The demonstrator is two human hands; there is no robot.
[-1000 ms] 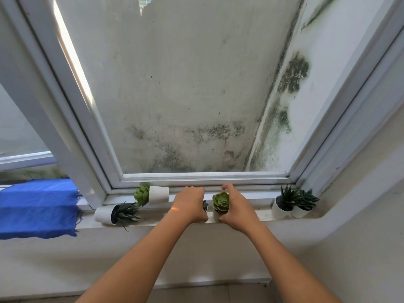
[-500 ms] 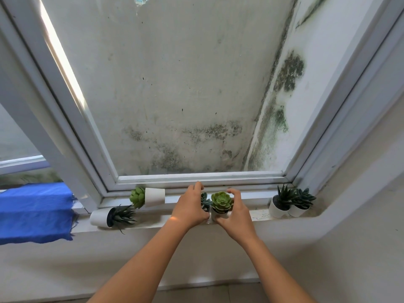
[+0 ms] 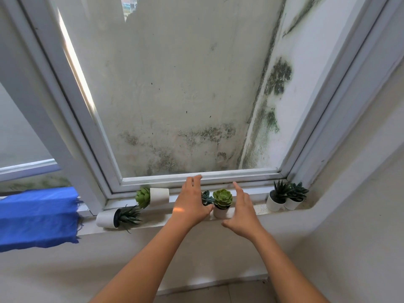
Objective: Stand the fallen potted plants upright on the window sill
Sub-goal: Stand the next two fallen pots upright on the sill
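Both hands are open rn, nothing gripped: left hand (image 3: 189, 204) and right hand (image 3: 241, 212) spread on either side of the green rosette pot (image 3: 222, 205), which stands upright mid-frame w/ a darker blue-green plant (image 3: 206, 197) just behind it. Two pots are on their sides lower left: the spiky one (image 3: 117, 218) near the sill (image 3: 259, 209) edge and the light green one (image 3: 153, 195) by the window frame. Risk imo: an open palm swinging left could clip the upright pots, or the spiky one could roll off the edge.

Both bare arms stretched forward, hands apart.
Left hand (image 3: 189, 203) and right hand (image 3: 243, 212) are spread, fingers extended, palms turned toward each other.
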